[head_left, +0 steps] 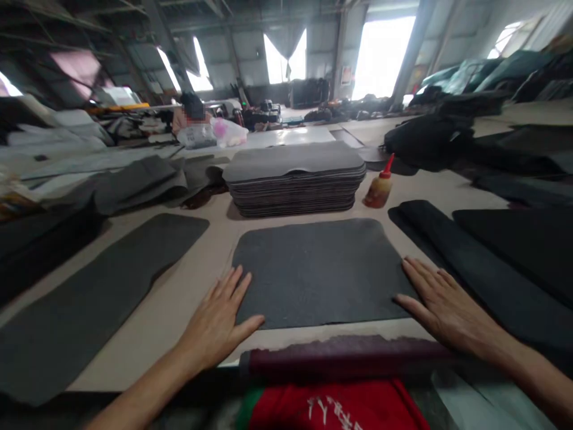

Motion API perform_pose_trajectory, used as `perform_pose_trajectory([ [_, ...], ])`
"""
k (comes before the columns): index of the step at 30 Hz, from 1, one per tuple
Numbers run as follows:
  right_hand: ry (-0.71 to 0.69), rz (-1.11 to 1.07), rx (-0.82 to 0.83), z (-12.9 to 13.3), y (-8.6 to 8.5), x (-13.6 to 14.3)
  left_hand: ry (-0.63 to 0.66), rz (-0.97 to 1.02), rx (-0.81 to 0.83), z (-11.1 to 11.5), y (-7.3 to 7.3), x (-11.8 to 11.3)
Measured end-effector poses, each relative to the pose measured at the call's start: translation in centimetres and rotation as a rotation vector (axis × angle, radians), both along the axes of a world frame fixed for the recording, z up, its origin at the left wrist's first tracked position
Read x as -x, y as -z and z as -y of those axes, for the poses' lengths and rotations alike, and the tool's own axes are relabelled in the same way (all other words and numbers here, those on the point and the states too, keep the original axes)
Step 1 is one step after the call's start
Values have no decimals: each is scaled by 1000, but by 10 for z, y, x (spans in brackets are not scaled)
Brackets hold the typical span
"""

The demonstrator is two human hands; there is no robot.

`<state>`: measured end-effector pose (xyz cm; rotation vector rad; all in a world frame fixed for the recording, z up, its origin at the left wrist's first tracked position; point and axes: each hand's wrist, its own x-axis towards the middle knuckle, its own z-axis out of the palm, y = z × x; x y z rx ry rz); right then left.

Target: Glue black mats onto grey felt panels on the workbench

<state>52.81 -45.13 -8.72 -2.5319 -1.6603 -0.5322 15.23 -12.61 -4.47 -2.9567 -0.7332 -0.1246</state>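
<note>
A flat dark grey sheet [317, 272] with rounded corners lies on the table right before me. Over its left edge rests my left hand [221, 319], palm down with fingers spread. At the opposite edge, my right hand [436, 298] lies flat too, its fingertips and thumb on the sheet's border. Neither hand grasps anything. Just behind the sheet stands a thick stack of similar grey sheets [295, 185]. Right of that stack, a squeeze bottle [378, 188] with a red nozzle holds amber-brown liquid.
A long grey piece [111, 292] lies on the left, and dark folded pieces [483, 263] on the right. A maroon strip [344, 355] runs along the table's front edge. Farther back, a person [190, 113] is near plastic bags [228, 132]. A black bundle [430, 143] sits back right.
</note>
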Motion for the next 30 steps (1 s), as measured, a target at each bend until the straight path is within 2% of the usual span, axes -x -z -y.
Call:
perform_pose_trajectory([
  [3, 29, -11, 3, 14, -6, -12, -20, 13, 19, -12, -3, 15],
  [5, 30, -35, -46, 8, -22, -12, -61, 62, 30, -23, -16, 13],
  [8, -17, -128, -158, -33, -59, 5, -43, 230, 5, -40, -46, -19],
  [10, -110, -266, -143, -75, -80, 23, 45, 262, -11, -46, -60, -53],
  [11, -155, -323, -108, -97, -86, 30, 77, 235, -17, -48, -62, -70],
  [13, -227, -374, -23, -136, -86, 36, 92, 143, -18, -49, -56, -97],
  [15, -213, -372, 17, -161, -74, 30, 59, 93, -8, -51, -39, -111],
  [18, -70, -350, 13, -175, -51, 6, 10, 79, 5, -58, -11, -110],
  [21, 67, -333, -6, -173, -40, -18, 0, 76, 0, -68, 4, -103],
  [24, 158, -332, -16, -166, -42, -35, -33, 57, -2, -74, 4, -99],
  [27, 223, -349, -25, -153, -48, -46, -114, 23, -34, -75, -3, -90],
  [30, 184, -357, -30, -132, -51, -44, -194, 4, -143, -74, -12, -69],
])
